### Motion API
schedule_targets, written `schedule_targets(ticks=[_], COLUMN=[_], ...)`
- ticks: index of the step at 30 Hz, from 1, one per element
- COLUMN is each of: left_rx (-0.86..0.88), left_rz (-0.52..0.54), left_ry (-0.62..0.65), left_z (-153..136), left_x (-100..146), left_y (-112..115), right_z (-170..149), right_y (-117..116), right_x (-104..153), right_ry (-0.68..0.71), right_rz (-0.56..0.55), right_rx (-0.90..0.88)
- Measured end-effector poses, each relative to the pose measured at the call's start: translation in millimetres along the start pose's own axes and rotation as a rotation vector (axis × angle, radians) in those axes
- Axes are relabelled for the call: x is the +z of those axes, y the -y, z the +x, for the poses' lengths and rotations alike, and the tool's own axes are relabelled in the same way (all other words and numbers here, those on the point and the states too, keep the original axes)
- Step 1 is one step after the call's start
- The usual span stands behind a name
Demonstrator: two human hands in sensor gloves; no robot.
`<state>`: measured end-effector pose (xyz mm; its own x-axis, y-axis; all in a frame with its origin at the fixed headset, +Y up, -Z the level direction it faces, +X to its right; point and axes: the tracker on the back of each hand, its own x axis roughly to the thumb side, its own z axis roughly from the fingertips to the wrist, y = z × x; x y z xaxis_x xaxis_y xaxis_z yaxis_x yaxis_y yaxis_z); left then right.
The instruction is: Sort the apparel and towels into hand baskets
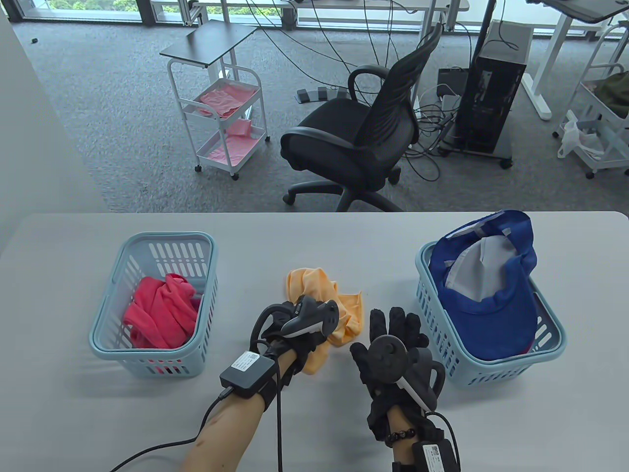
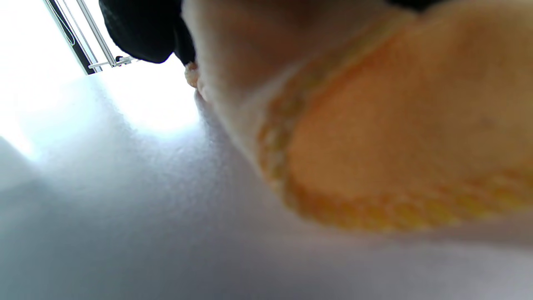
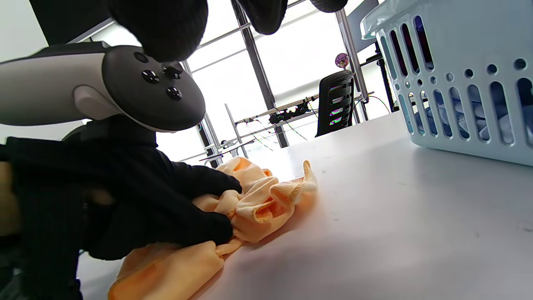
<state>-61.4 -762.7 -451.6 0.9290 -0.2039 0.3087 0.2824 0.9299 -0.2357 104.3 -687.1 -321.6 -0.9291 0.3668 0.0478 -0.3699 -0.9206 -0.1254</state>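
Table view: your left hand [image 1: 300, 327] is bunching the orange towel [image 1: 314, 285], which is lying crumpled on the table [image 1: 59, 393] about midway between the left and right edges, nearer the front edge than the back. The left basket [image 1: 110, 290] is already holding a red towel [image 1: 159, 309]; the right basket [image 1: 553, 344] is holding a blue cap [image 1: 491, 314]. So the orange one is probably heading left. Your right hand [image 1: 390, 351] is hovering flat, fingers spread, holding nothing.

Left wrist view: blurred orange cloth [image 2: 395, 137] is filling most of the frame, just above the tabletop. You cannot tell the grip from here.

Right wrist view: your left hand's fingers [image 3: 195, 204] are curling into the folds, gripping the near part of the towel [image 3: 266, 200]. A loose flap is trailing under the hand towards you. Gather that flap before lifting, or it may be dragging across the table and catching the left basket's rim. The right hand's fingers [image 3: 166, 25] are hanging clear, near the right basket [image 3: 458, 83].
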Motion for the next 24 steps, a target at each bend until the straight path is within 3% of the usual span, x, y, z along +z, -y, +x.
schedule_targets(ticks=[10,17,24], left_rx=[-0.095,-0.062,-0.005], left_rz=[0.104,0.146,0.178], left_ry=[-0.057,-0.082,-0.111], left_z=[6,0,-14], left_x=[-4,0,16], left_y=[-8,-12,-36], right_z=[1,2,4], right_y=[7,6,6], right_x=[1,1,1], right_ry=[0.021,0.035,0.05], right_rz=[-0.021,-0.022,-0.026], right_rx=[-0.047,-0.057,-0.052])
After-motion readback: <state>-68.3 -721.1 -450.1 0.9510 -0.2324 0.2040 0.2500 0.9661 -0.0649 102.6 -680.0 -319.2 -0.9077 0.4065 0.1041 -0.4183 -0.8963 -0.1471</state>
